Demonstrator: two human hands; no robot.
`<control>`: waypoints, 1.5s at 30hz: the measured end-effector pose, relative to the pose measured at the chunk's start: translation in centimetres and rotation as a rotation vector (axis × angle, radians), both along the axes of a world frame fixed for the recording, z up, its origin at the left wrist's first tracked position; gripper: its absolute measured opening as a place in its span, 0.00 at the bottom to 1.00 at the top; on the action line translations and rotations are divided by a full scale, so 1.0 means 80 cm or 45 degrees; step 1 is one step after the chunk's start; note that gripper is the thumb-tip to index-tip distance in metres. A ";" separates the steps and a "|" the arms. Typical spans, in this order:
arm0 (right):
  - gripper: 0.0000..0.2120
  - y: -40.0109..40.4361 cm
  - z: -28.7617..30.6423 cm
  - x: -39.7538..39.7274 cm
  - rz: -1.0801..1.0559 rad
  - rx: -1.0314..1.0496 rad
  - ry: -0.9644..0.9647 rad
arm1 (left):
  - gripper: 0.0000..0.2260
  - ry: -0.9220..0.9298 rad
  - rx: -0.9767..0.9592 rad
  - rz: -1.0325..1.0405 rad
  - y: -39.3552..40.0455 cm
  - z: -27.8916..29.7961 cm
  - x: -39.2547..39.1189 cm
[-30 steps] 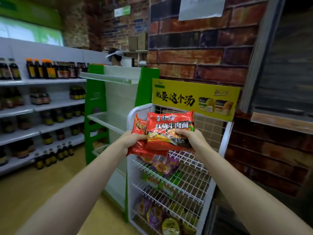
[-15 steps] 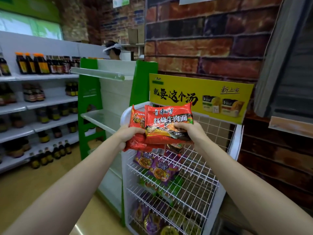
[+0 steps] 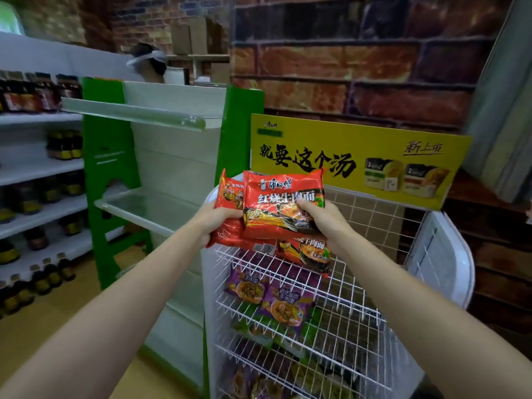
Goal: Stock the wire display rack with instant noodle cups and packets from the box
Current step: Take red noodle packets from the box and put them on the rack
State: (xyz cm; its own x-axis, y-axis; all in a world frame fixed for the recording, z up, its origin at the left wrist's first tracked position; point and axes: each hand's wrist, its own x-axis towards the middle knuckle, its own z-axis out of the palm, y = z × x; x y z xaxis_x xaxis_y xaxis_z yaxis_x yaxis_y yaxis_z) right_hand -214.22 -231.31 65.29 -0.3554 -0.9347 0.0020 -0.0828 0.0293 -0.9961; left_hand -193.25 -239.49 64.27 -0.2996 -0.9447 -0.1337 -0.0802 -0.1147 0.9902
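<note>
- Presently, two red packets are held upright over the top tier of the wire rack (image 3: 316, 295), long axes running left to right, printed faces turned toward the camera.
- The front packet (image 3: 283, 205) is pinched at its right edge by the right hand (image 3: 322, 218), thumb laid across the print; this grip is closed on the packet.
- The rear packet (image 3: 230, 203) is overlapped by the front one and is clasped at its left side by the left hand (image 3: 214, 221), fingers curled round it.
- On the front packet, "康师傅" and "红烧牛肉面" can be read, the lines level.
- A third red packet (image 3: 308, 251) is seen lying just below, on the top tier, tilted down to the right.
- Purple packets (image 3: 267, 295) are stocked on the tier beneath; green ones lie lower still.
- A yellow sign (image 3: 357, 159) is mounted behind the rack, lettered "就要这个汤" and "新上市".
</note>
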 end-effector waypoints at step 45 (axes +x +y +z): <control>0.30 -0.151 -0.254 -0.065 -0.814 0.322 -0.016 | 0.21 -0.283 -0.022 -0.263 -0.257 -0.199 -0.106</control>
